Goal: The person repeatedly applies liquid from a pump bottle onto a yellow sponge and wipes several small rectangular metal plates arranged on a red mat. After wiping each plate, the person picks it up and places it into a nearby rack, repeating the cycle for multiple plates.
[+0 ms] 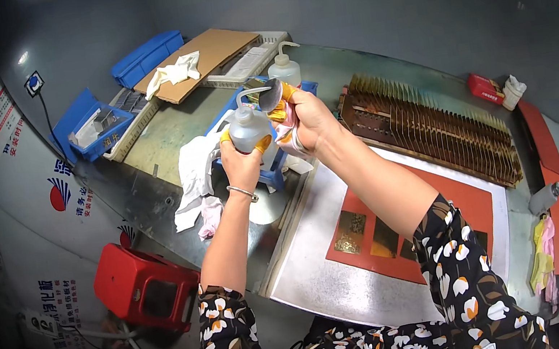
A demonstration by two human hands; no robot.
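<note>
My left hand (246,159), with yellow covers on some fingertips, is wrapped round a translucent squeeze bottle (247,130) with a bent spout. The spout's tip reaches a grey, rounded, brush-like thing (271,95) at my right hand (311,118). That hand is closed on it and on a bunched pink cloth (287,137); its fingertips also wear yellow covers. Behind both hands is a blue tray (273,178), mostly hidden. A second squeeze bottle (284,70) stands just beyond. White cloth (198,169) lies left of the tray, with a pink rag (210,216) below it.
A red sheet with dark golden plates (359,264) lies on a white board (317,271). Behind it stands a brown rack (433,128) of upright thin plates. Blue bins (148,58) and cardboard (213,57) are far left. A red stool (143,284) stands left.
</note>
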